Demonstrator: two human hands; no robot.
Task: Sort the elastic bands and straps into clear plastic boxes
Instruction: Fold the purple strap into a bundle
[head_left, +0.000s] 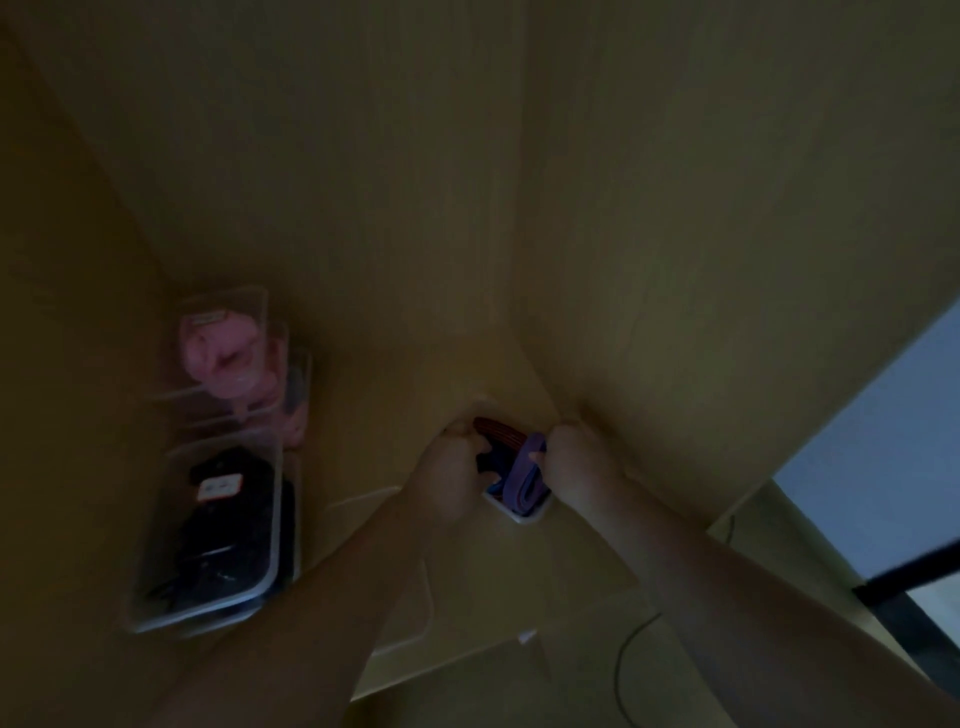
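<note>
- Head view, dim and blurred: the left hand (452, 467) and right hand (576, 462) met at centre frame over a yellow-tan wooden surface (623, 208).
- A small clear plastic box (524, 514) sat between the two hands, touching both.
- Left hand: fingers curled round the 9 o'clock side of the small clear plastic box, clasping it.
- Right hand: fingers curled over the 3 o'clock side of the same box, thumb against a flat purple strap (524, 470).
- The purple strap lay folded inside the box; red-brown ribbed elastic bands (501, 431) showed at the box's 11 o'clock end.
- At 9 o'clock from the hands, well apart: a larger clear plastic box (161, 530) held black bands (228, 530).
- At 12 o'clock of that one, a clear box (260, 306) held pink bands (218, 348); how many boxes were stacked there could not be told.
</note>
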